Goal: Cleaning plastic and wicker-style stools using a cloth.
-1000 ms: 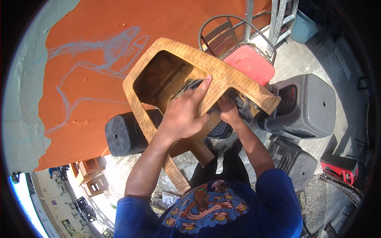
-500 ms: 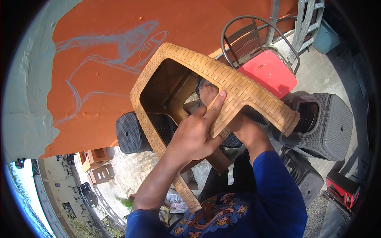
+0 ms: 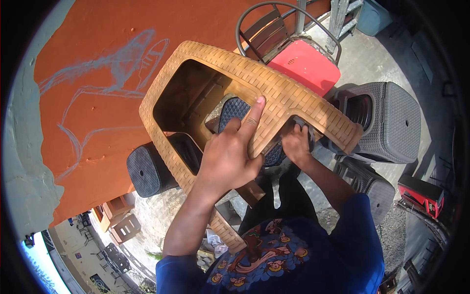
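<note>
A tan plastic stool (image 3: 289, 93) with a woven pattern is held up tilted on its side, its legs toward me and to the right. My left hand (image 3: 223, 157) grips the bar between its openings, index finger stretched along the edge and thumb curled below. My right hand (image 3: 296, 146) is at the gap between the legs on the right, fingers curled around a greyish, cloth-like piece (image 3: 310, 136) that is mostly hidden. Through the stool's opening shows a dark woven-pattern stool (image 3: 234, 110) standing below.
A red-seated metal chair (image 3: 306, 66) stands behind the stool. Grey woven stools (image 3: 399, 122) lie at the right, near a red and black box (image 3: 421, 196). Another dark stool (image 3: 144, 171) is left, by the orange wall (image 3: 98, 44). A ladder (image 3: 345, 19) leans far right.
My right hand has come out from inside the stool, moving right and toward me to the leg gap. The stool has shifted slightly left in view, with my left hand still gripping it.
</note>
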A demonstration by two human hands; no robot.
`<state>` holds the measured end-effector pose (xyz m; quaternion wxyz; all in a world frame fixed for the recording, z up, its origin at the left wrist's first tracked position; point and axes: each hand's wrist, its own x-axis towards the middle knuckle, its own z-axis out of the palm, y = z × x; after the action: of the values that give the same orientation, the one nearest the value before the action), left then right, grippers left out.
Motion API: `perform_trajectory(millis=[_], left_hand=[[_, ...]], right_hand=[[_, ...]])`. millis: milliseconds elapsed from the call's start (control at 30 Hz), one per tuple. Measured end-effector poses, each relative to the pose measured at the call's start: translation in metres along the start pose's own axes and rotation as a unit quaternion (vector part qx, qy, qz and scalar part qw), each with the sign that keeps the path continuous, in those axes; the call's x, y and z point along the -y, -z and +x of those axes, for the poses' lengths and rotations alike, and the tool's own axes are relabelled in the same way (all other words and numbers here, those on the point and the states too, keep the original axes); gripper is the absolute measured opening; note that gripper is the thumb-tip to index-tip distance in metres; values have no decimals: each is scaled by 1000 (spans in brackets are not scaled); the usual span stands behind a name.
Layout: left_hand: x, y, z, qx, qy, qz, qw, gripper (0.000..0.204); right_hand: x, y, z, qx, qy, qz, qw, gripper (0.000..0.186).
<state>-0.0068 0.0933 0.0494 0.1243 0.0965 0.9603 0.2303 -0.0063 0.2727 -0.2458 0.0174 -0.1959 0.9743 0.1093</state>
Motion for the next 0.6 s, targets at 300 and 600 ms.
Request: perform_trajectory(millis=[300, 600], left_hand=[[5, 6, -4, -27, 10, -29, 999, 103], [10, 3, -2, -49, -31, -40, 998, 101]], right_hand=[[-128, 59, -112, 183, -109, 391, 895, 34], [-33, 105, -5, -257, 176, 336, 889, 66]])
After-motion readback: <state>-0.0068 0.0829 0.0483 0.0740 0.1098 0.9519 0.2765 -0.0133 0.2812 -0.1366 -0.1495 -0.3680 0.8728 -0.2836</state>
